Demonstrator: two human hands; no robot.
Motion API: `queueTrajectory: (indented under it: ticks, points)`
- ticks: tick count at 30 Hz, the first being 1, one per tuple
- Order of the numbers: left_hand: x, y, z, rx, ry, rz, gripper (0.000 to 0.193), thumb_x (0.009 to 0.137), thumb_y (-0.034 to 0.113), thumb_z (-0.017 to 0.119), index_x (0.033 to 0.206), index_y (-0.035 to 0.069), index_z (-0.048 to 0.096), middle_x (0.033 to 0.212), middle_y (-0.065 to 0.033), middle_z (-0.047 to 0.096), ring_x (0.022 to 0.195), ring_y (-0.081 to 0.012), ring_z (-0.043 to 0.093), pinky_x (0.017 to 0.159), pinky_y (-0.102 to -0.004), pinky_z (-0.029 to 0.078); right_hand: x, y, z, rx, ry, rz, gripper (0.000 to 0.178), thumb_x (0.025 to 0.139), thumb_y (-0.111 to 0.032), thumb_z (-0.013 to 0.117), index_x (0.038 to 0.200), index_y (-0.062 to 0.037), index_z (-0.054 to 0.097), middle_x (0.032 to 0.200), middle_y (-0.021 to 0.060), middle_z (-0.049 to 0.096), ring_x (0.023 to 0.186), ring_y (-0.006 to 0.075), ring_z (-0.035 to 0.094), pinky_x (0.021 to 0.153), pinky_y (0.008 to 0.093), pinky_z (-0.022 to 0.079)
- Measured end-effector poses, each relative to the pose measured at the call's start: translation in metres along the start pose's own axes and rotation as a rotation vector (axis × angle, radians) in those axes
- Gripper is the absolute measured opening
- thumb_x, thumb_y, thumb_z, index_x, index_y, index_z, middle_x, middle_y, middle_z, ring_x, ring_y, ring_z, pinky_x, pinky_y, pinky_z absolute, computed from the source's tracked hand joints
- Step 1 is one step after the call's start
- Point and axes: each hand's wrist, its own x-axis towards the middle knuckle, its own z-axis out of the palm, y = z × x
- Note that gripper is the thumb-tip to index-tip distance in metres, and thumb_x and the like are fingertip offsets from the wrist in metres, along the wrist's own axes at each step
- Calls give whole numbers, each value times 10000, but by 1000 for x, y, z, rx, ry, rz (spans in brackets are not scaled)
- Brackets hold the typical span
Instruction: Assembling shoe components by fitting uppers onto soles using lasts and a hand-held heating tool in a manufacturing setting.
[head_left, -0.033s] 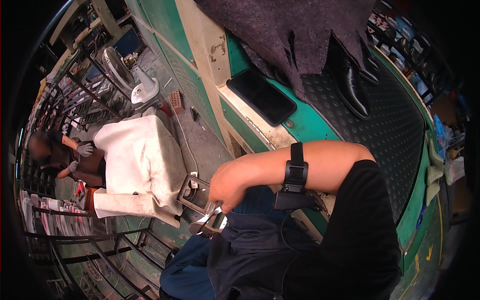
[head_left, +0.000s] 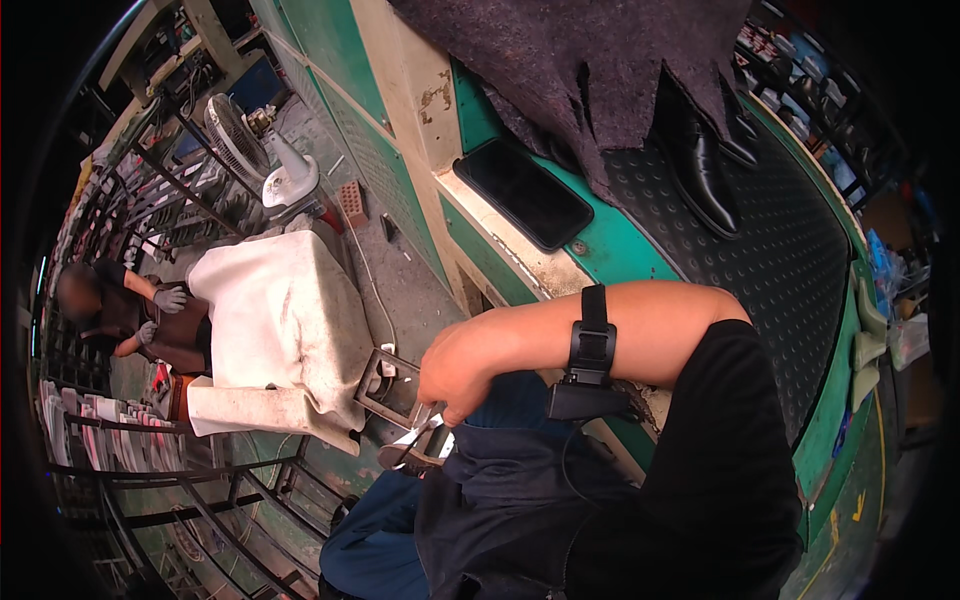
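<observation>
Item one: narrow brown-and-white piece of unclear material (head_left: pixel 415 458), located directly below the bare right hand (head_left: pixel 447 375), near the dark blue clothing of the lap (head_left: pixel 500 470). The fingers are bent downward above it; whether they are closed on it cannot be told, as the contact is hidden by the hand. The left hand is not shown.

Condition of work: judged to be in progress, since the piece is attended by the hand and is not set down on the bench of green and cream panels (head_left: pixel 640 262). No finished step can be confirmed; what is left cannot be read from the view.

Edges: a rectangular, grey metal frame (head_left: pixel 381 409) is placed just beside the hand, on its left, and the tightest limit is judged to be set by it. Farther left, a bulky form is draped with a stained white cover (head_left: pixel 270 300). To the right and far, the hand is bounded by the bench, on which a flat black phone (head_left: pixel 525 195) is laid close to the edge.

Room: between cover and bench, a strip of grey floor (head_left: pixel 415 300) is seen, crossed by a thin pale cord (head_left: pixel 374 285). Freest movement is judged to be offered upward; nearward, it is limited by the lap.
</observation>
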Motion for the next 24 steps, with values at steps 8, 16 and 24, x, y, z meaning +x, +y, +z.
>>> queueTrajectory:
  ticks: [8,16,24]
  points:
    - [1,2,0,-6,-8,-9,487,815,215,629,1271,46,597,1539,-349,232,1358,-496,365,1107,-496,355,0,0,0,4,-6,-1,469,873,-381,620,1223,-69,648,1097,187,692,1087,367,634,927,466,490]
    - [0,2,-2,-9,-17,-19,478,816,215,627,1260,41,603,1540,-348,232,1361,-496,361,1109,-499,352,-2,-2,-1,-6,-5,7,464,875,-378,623,1224,-73,649,1096,185,693,1085,366,635,922,462,491]
    - [-1,3,-3,-12,-32,-27,469,816,215,626,1249,36,608,1541,-347,231,1363,-497,358,1110,-502,350,1,1,1,13,5,15,457,877,-378,623,1219,-75,652,1088,179,695,1079,365,635,920,461,491]
